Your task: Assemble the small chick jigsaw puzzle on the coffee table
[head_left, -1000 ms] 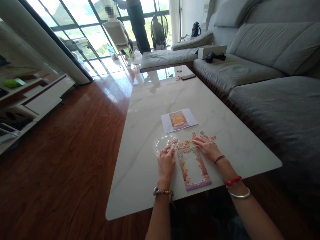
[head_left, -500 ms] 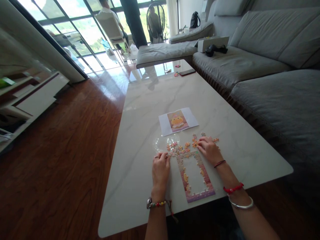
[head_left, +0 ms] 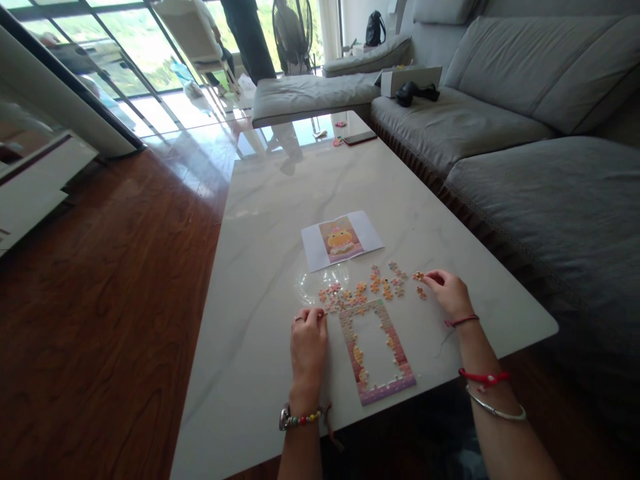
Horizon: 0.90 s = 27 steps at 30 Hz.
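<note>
The left hand lies flat and slack on the marble coffee table, just beside the puzzle frame (border joined, middle bare). The right hand reaches out to the side, curled fingertips at a loose puzzle piece; whether they pinch it, I cannot tell. Scattered pieces lie between the frame and the reference picture

I'm seeing a white marble table veined in soft grey, a reddish-brown wood-grain floor and a plain grey sofa. The puzzle frame runs pink to lilac with orange flecks, the loose pieces are orange and pink, and the white reference sheet shows a yellow chick on pink. There's a red cord bracelet, a silver bangle, and a multicoloured bead bracelet.
</note>
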Available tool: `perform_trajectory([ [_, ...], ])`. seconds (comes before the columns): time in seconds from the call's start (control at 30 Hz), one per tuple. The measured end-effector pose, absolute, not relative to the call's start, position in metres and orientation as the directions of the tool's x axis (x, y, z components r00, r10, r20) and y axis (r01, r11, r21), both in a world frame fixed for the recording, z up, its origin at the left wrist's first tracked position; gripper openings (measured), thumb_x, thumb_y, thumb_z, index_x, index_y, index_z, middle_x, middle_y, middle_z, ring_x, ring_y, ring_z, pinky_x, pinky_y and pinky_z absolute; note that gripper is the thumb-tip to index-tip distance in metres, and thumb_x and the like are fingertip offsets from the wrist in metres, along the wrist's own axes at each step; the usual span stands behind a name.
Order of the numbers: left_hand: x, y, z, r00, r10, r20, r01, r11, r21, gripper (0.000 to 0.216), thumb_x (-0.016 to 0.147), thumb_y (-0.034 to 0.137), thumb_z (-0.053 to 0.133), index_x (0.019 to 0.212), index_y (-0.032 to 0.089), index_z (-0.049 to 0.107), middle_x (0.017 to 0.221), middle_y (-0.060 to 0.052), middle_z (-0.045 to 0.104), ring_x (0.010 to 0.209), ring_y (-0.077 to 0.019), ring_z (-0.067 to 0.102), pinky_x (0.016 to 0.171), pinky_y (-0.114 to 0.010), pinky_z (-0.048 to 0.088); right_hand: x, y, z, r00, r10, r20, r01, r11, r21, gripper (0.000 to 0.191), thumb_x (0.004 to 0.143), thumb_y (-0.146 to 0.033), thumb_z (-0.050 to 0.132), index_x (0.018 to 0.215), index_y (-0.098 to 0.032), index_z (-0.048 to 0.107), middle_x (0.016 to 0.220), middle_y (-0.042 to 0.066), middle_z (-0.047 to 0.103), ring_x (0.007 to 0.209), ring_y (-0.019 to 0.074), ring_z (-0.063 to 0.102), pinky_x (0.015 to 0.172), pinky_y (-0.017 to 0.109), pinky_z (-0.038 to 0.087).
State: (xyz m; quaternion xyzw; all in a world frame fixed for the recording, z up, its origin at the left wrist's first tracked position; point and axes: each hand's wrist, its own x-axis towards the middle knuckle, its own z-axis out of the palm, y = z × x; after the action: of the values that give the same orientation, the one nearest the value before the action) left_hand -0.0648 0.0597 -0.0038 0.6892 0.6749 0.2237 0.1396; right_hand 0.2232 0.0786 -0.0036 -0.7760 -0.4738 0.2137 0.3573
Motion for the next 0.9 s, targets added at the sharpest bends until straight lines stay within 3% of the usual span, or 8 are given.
perform_trajectory([
  [0.13, -0.066, 0.059, -0.005, -0.016, 0.992, 0.128, 0.870, -0.049, 0.490, 0.016, 0.081, 0.024, 0.043, 0.084, 0.018, 0.058, 0.087, -0.006, 0.056, 0.082, -0.0206, 0.052, 0.076, -0.034, 0.043, 0.233, 0.074, -0.007, 0.457, 0.887, -0.066, 0.640, -0.379, -0.668, 0.014, 0.067, -0.030, 0.054, 0.065, -0.017, 0.061, 0.065, 0.003, 0.064, 0.064, 0.0156, 0.057, 0.062, 0.026, 0.041],
  [0.27, -0.064, 0.058, -0.004, -0.018, 0.991, 0.134, 0.877, -0.049, 0.479, 0.017, 0.081, 0.024, 0.042, 0.085, 0.018, 0.058, 0.088, -0.007, 0.057, 0.082, -0.0205, 0.053, 0.077, -0.034, 0.043, 0.231, 0.073, -0.011, 0.461, 0.886, -0.044, 0.715, -0.400, -0.573, 0.013, 0.066, -0.028, 0.053, 0.064, -0.018, 0.061, 0.062, 0.003, 0.063, 0.062, 0.0157, 0.057, 0.061, 0.026, 0.041],
  [0.4, -0.063, 0.057, -0.004, -0.034, 0.991, 0.132, 0.879, -0.032, 0.475, 0.017, 0.081, 0.024, 0.042, 0.083, 0.018, 0.058, 0.087, -0.007, 0.057, 0.081, -0.0203, 0.053, 0.075, -0.033, 0.044, 0.229, 0.074, -0.013, 0.393, 0.919, -0.010, 0.735, -0.321, -0.597, 0.014, 0.068, -0.026, 0.053, 0.072, -0.018, 0.063, 0.063, 0.002, 0.061, 0.061, 0.0148, 0.056, 0.062, 0.026, 0.042],
  [0.57, -0.064, 0.057, -0.004, -0.046, 0.990, 0.132, 0.884, -0.021, 0.466, 0.017, 0.081, 0.024, 0.043, 0.084, 0.018, 0.058, 0.087, -0.007, 0.057, 0.081, -0.0207, 0.053, 0.076, -0.034, 0.043, 0.228, 0.080, -0.021, 0.348, 0.917, 0.196, 0.822, -0.198, -0.534, 0.028, 0.071, -0.023, 0.051, 0.094, -0.014, 0.064, 0.085, 0.009, 0.059, 0.073, 0.0170, 0.056, 0.074, 0.030, 0.044],
  [0.73, -0.066, 0.057, -0.004, -0.055, 0.991, 0.119, 0.888, -0.006, 0.459, 0.017, 0.080, 0.024, 0.043, 0.083, 0.018, 0.059, 0.087, -0.007, 0.057, 0.080, -0.0202, 0.054, 0.075, -0.033, 0.043, 0.221, 0.083, -0.026, 0.215, 0.955, 0.205, 0.846, -0.077, -0.527, 0.027, 0.076, -0.021, 0.045, 0.094, -0.015, 0.065, 0.090, 0.009, 0.057, 0.081, 0.0180, 0.055, 0.077, 0.030, 0.044],
  [0.9, -0.068, 0.057, -0.004, -0.066, 0.992, 0.110, 0.887, 0.008, 0.462, 0.016, 0.080, 0.024, 0.044, 0.083, 0.018, 0.059, 0.087, -0.007, 0.056, 0.080, -0.0209, 0.054, 0.076, -0.035, 0.043, 0.212, 0.085, -0.025, 0.190, 0.954, 0.231, 0.842, -0.038, -0.538, 0.029, 0.078, -0.022, 0.044, 0.098, -0.016, 0.064, 0.091, 0.009, 0.056, 0.084, 0.0193, 0.054, 0.078, 0.032, 0.044],
])
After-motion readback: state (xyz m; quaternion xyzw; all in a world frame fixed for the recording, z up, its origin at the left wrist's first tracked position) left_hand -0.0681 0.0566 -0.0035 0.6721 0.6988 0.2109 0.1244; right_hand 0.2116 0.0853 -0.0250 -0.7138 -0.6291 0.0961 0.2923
